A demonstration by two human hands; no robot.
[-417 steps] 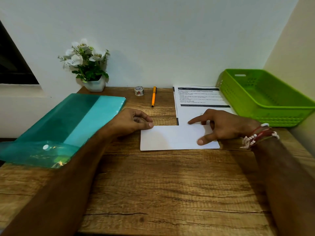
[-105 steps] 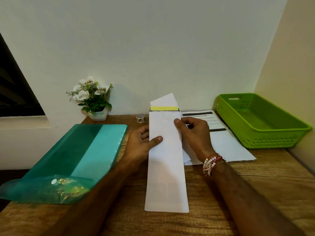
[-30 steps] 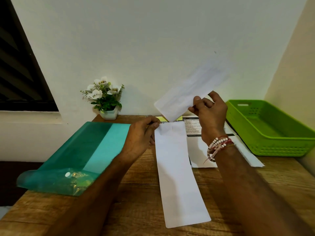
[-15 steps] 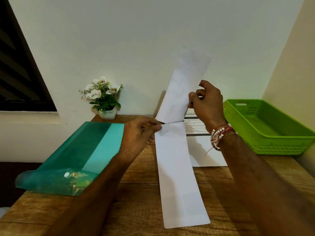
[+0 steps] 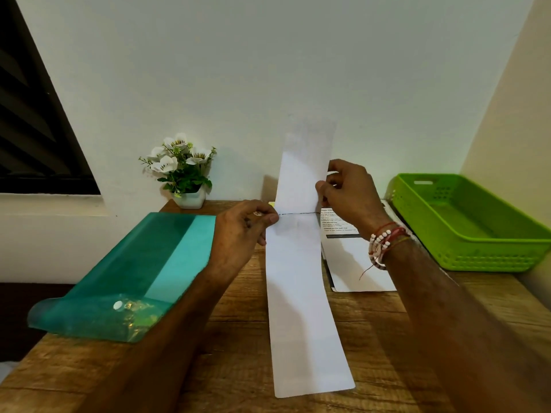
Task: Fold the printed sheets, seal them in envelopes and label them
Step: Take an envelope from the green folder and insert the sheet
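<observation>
A long white envelope (image 5: 301, 308) lies lengthwise on the wooden table (image 5: 387, 338), its mouth at the far end. My left hand (image 5: 243, 231) pinches the left corner of that mouth. My right hand (image 5: 347, 195) pinches the right edge of a folded white sheet (image 5: 301, 177), held upright with its lower end at the envelope's mouth. A printed sheet (image 5: 354, 263) lies flat on the table to the right of the envelope, partly under my right wrist.
A teal plastic folder (image 5: 125, 278) lies on the left of the table, overhanging its edge. A green plastic basket (image 5: 465, 222) stands at the right by the side wall. A small pot of white flowers (image 5: 182, 171) stands against the back wall.
My right hand has swung the folded sheet from a rightward slant to upright and brought its lower end down to the envelope's mouth. My left hand stays at the mouth's corner.
</observation>
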